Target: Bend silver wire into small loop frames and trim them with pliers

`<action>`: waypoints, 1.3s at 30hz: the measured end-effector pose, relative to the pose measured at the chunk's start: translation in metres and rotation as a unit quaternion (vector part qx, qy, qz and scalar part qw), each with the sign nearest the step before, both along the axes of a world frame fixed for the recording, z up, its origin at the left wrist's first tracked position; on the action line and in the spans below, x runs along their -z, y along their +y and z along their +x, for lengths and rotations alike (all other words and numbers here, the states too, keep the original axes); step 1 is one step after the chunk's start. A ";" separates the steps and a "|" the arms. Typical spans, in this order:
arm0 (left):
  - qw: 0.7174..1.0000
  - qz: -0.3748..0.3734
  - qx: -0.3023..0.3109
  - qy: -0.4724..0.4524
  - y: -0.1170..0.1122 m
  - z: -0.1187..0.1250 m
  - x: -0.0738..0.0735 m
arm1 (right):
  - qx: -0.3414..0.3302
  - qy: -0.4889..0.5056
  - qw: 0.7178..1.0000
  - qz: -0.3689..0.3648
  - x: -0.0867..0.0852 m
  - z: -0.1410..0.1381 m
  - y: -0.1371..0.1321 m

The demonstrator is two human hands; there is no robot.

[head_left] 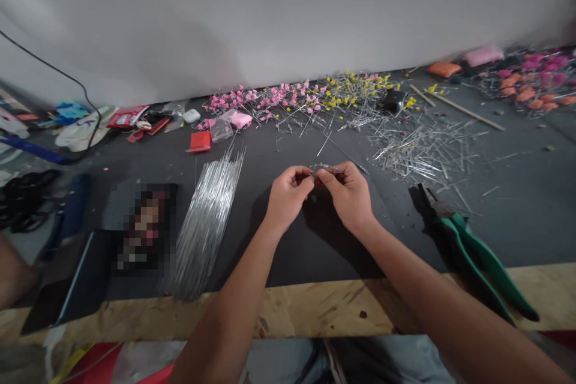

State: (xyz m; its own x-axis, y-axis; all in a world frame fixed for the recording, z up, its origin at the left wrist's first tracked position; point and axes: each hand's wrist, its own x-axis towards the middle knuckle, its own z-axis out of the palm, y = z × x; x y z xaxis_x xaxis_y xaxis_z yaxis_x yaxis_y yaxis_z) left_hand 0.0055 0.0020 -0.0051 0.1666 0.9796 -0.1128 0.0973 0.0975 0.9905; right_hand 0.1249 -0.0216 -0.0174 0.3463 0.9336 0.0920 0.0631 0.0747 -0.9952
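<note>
My left hand (291, 195) and my right hand (345, 195) meet above the dark table top, fingertips close together. Both are closed on a thin silvery wire (320, 166), which shows as a small curve between and behind the fingers; much of it is hidden. To the left of my left hand lies a bundle of long straight wires (210, 216). Green-handled pliers (472, 252) rest on the table, right of my right forearm, with jaws pointing away from me. Behind my right hand is a loose heap of short wire pieces (423, 147).
Along the wall lie wire stems with pink tips (270, 99) and yellow tips (355, 87). Orange and magenta pieces (531, 87) sit far right. A red packet (199, 141), a wooden stick (472, 111) and a pixelated phone-like object (146, 228) are also here. Another person's arm (13, 273) shows at left.
</note>
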 end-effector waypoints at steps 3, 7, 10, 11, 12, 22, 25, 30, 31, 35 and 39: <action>0.998 0.039 -0.003 0.052 -0.001 0.000 0.001 | 0.005 -0.006 1.000 -0.002 0.001 0.001 0.001; 0.991 0.086 -0.011 0.101 -0.003 0.001 0.002 | 0.006 -0.006 1.000 -0.008 0.003 0.001 0.002; 0.988 0.105 -0.015 0.115 -0.004 0.002 0.002 | 0.008 0.002 1.000 -0.009 0.005 0.001 0.002; 0.987 0.109 -0.017 0.118 -0.004 0.002 0.002 | 0.008 0.004 1.000 -0.008 0.006 0.001 0.002; 0.986 0.111 -0.020 0.119 -0.004 0.002 0.001 | 0.008 0.005 1.000 -0.008 0.007 0.001 0.003; 0.978 0.146 -0.018 0.146 -0.003 0.002 0.003 | 0.003 0.008 1.000 -0.014 0.009 0.001 0.002; 0.973 0.160 -0.012 0.164 -0.003 0.001 0.004 | 0.001 0.019 1.000 -0.014 0.009 0.002 0.002; 0.978 0.142 -0.009 0.151 -0.003 -0.001 0.004 | -0.024 0.043 0.999 -0.015 0.009 0.002 0.004; 0.983 0.129 -0.007 0.131 -0.002 -0.002 0.003 | -0.031 0.055 0.998 -0.014 0.009 0.002 0.005; 0.998 0.063 0.020 0.018 -0.001 -0.003 0.000 | -0.047 0.109 0.993 -0.013 0.008 0.003 0.007; 0.997 0.009 0.037 -0.066 0.002 -0.004 -0.002 | -0.067 0.138 0.988 -0.027 0.006 0.003 0.009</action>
State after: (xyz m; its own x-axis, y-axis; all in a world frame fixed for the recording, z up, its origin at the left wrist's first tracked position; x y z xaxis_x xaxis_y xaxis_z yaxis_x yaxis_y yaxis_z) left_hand 0.0012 0.0042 -0.0033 0.2501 0.9658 -0.0681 -0.0278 0.0775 0.9966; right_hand 0.1282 -0.0126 -0.0236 0.2242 0.9737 -0.0402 -0.2182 0.0100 -0.9758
